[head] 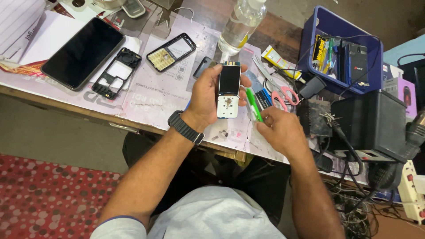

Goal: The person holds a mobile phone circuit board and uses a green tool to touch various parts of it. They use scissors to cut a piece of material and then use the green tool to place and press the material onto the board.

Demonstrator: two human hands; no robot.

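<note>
My left hand (208,95) holds up a bare phone circuit board (229,90) with a small dark screen on top and a white keypad membrane below. A dark strap watch sits on that wrist. My right hand (279,128) rests lower right of the board, over the table edge, fingers curled near a green-handled tool (253,104); I cannot tell if it grips anything. On the table to the left lie a black keypad front cover (171,52), a black middle frame (117,73) and a large black smartphone (83,52).
A clear plastic bottle (241,24) stands behind the board. Pink-handled scissors (276,90) and small tools lie at right. A blue bin (341,48) holds parts. A black box (376,121) with cables sits far right, a white power strip (411,190) below it.
</note>
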